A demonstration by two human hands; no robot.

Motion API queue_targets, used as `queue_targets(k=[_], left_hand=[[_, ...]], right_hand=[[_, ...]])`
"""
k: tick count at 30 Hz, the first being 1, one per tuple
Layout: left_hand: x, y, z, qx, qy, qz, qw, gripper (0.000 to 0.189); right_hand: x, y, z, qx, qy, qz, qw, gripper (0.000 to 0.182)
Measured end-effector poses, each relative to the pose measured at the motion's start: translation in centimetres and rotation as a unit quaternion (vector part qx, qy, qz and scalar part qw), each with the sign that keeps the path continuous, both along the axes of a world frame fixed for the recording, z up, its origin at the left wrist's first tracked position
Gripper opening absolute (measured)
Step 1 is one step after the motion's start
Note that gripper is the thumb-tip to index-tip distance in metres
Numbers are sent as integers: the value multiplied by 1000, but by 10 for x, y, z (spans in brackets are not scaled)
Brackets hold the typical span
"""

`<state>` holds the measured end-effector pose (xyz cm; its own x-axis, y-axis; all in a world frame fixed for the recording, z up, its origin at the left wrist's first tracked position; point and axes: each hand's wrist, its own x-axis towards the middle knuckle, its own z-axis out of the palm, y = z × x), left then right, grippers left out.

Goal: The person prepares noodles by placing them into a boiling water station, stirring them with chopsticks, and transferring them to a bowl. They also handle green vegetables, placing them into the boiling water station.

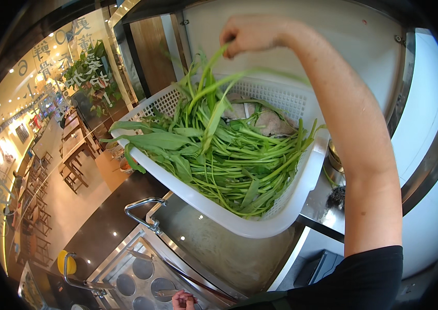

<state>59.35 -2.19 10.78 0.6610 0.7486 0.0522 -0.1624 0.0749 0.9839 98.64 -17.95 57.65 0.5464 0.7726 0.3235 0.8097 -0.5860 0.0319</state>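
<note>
My right hand (248, 37) is raised above the far side of a white plastic basket (226, 223), its fingers closed on a green stalk (219, 56). The basket holds a heap of long-stemmed leafy greens, apparently water spinach (238, 155). Several stems rise from the heap toward the hand, partly blurred. Behind the greens lies a brownish cloth-like bundle (275, 120) with a pale strip across it. At the bottom edge, my left hand (184, 300) is only partly visible, fingers curled, close to a light-coloured handle (166, 293) over a round-holed cooker. Whether it grips anything is unclear.
The basket sits over a sink of cloudy water (211, 232). Metal taps (145, 209) stand left of it, beside the round-holed cooker (143, 268). A dark scrubber (336, 197) lies on the steel ledge at right. Left, beyond glass bearing writing, are dining tables (73, 145).
</note>
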Motion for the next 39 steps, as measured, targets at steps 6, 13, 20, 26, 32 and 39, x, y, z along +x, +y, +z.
queue_targets(k=[6, 13, 20, 26, 32, 39], left_hand=[[5, -3, 17, 11, -2, -1, 1000, 19], [4, 14, 24, 62, -14, 4, 998, 24], [13, 19, 51, 102, -12, 4, 995, 27], [23, 8, 61, 95, -17, -26, 995, 26], [28, 0, 36, 47, -61, -86, 993, 29], [22, 1, 40, 24, -88, -55, 994, 28]], right_hand=[[6, 11, -26, -62, 209, -3, 976, 19], [7, 21, -60, -144, 275, -46, 950, 16], [-12, 29, -54, -132, 115, 197, 965, 28], [-61, 58, -127, -540, 68, 42, 838, 44], [-44, 56, -176, -469, 113, 19, 876, 41], [-48, 35, -73, 10, 347, 87, 934, 32]])
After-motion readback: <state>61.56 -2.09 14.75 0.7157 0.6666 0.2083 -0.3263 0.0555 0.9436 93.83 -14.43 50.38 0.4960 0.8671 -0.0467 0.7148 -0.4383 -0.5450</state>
